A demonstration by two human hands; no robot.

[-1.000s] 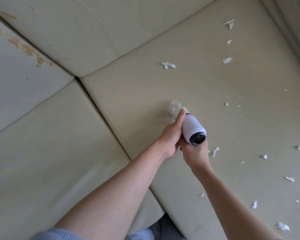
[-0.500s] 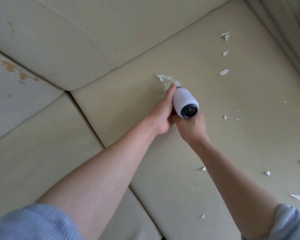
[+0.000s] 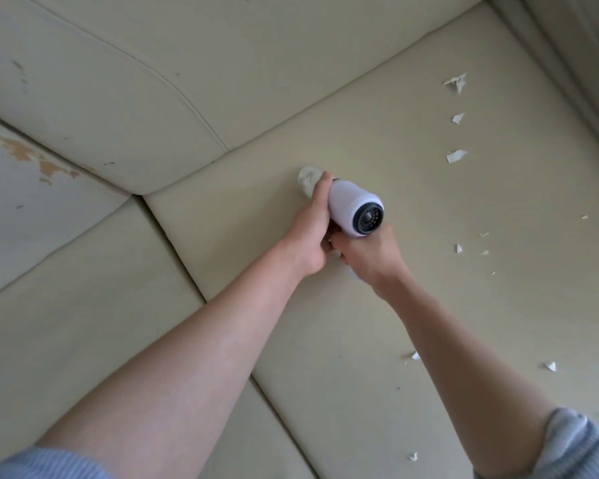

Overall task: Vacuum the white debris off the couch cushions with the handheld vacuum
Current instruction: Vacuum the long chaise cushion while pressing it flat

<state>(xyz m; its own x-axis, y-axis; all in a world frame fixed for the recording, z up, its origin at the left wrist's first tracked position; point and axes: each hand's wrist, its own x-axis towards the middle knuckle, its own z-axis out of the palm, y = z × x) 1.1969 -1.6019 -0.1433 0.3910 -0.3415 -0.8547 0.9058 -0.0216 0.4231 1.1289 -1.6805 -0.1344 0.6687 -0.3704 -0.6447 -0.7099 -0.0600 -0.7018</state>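
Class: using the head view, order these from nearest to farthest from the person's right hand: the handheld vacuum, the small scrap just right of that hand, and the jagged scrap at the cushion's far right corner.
1. Handheld vacuum: gripped by the right hand.
2. Small scrap: to the hand's right.
3. Jagged scrap: far corner, upper right.

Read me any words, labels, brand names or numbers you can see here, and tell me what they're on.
None can be read. The handheld vacuum shows a plain white body and dark rear vent with no legible marking; the couch cushions and white debris carry no text.
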